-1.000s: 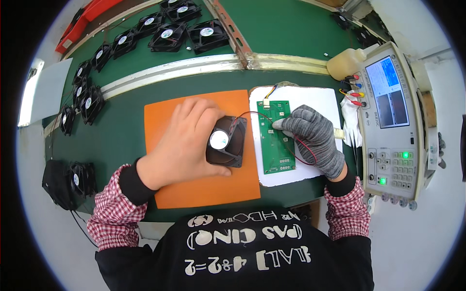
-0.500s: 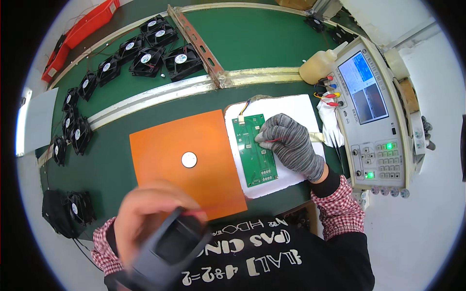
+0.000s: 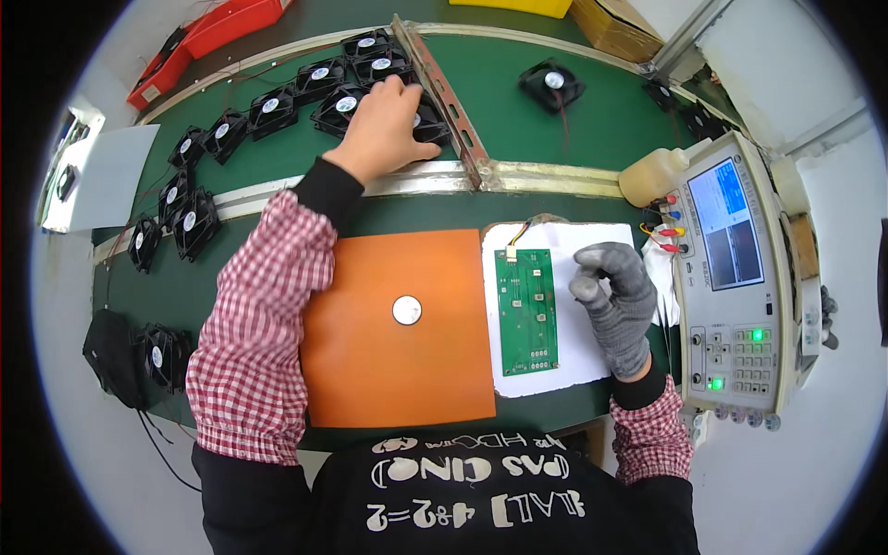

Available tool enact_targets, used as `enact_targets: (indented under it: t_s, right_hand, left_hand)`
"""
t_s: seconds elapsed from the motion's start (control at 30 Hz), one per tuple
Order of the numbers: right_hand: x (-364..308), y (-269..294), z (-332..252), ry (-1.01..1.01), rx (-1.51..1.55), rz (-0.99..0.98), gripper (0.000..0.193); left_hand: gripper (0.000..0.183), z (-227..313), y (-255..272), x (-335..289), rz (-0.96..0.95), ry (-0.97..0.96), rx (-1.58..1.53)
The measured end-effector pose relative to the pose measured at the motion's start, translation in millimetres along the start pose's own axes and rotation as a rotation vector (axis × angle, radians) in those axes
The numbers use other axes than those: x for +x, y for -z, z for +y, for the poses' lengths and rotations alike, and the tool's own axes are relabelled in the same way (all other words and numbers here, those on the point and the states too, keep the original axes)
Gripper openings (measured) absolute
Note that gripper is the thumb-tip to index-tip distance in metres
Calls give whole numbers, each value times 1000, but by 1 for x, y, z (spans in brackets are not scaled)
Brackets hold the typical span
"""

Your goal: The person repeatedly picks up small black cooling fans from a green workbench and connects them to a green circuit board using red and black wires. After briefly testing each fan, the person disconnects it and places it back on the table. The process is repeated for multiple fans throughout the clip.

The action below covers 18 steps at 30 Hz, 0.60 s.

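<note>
My bare left hand (image 3: 387, 129) reaches to the far bench, its fingers and thumb spread over a black cooling fan (image 3: 431, 128) beside the metal divider. Part of that fan is hidden beneath the hand; a firm grip does not show. In a grey knitted glove, my right hand (image 3: 618, 301) hovers at the right of a green circuit board (image 3: 527, 319). Its fingers curl loosely, thumb and forefinger apart, with nothing visible between them. A cable plugs into the board's top connector (image 3: 511, 253). Beneath the board lies a white pad (image 3: 585, 356).
An orange mat (image 3: 398, 370) bears a round white disc (image 3: 407, 310). Several fans (image 3: 273, 109) line the far left; a single fan (image 3: 553, 85) lies beyond the divider (image 3: 444, 106). At right stand a plastic bottle (image 3: 652, 176) and a test instrument (image 3: 735, 277) with a lit screen.
My left hand has gone from low in front, where it held a fan, to the far fans. A fan now lies right of the divider. My right hand has let go of the red wire.
</note>
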State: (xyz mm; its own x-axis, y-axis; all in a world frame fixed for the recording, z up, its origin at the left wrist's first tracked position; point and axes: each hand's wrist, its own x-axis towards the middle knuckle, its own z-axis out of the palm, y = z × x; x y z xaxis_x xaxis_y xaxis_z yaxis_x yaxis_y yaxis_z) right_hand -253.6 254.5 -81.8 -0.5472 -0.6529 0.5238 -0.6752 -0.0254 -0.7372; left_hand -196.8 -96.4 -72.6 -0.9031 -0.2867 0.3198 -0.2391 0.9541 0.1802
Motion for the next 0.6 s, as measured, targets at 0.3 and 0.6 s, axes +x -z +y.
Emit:
enact_targets:
  t_s: [0.3,0.6]
  right_hand:
    - [-8,-9,-29,261,-85,-467,67]
    - [6,8,-7,36,-384,-211,20]
  left_hand:
    - [51,131,77,-138,7,-810,-343]
    - [80,38,103,-142,579,-6,-30]
